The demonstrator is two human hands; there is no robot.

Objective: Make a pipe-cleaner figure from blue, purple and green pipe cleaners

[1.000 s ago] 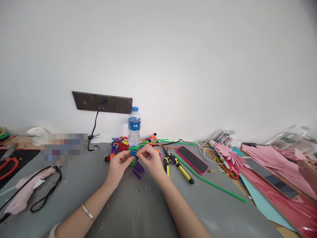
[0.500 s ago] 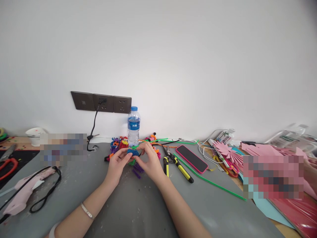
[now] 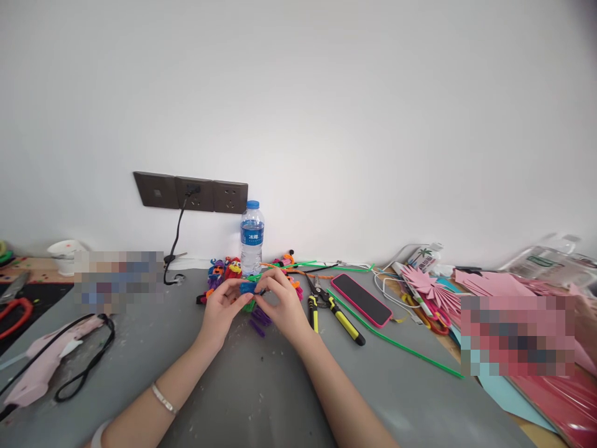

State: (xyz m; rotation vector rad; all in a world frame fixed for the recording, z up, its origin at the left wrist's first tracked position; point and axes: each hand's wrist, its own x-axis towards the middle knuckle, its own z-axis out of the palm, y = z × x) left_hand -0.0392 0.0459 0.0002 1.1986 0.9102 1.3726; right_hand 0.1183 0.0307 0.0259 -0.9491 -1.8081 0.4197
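A small blue fuzzy piece [image 3: 247, 288] is held above the gray tabletop [image 3: 233, 398], pinched at one end by the left hand [image 3: 222, 311] and at the other by the right hand [image 3: 282, 305], the fingertips of both drawn close together. Compared with a second ago, when a compact tuft was seen, a longer, flatter band of blue is now shown, with a dark tip exposed beside the right fingers. Purple coils [image 3: 260, 320] are seen just below the hands, and a red figure [image 3: 233, 269] is set near the water bottle [image 3: 252, 239], which is stood upright by the wall. To the right, yellow-and-black pliers [image 3: 342, 320] are laid open beside a pink-cased phone [image 3: 361, 300], with a green stem [image 3: 410, 351] stretched past them. A pink glue gun [image 3: 40, 373] is laid at far left; these are unmoved. Another person's hand [image 3: 587, 320] is partly caught at the right edge.
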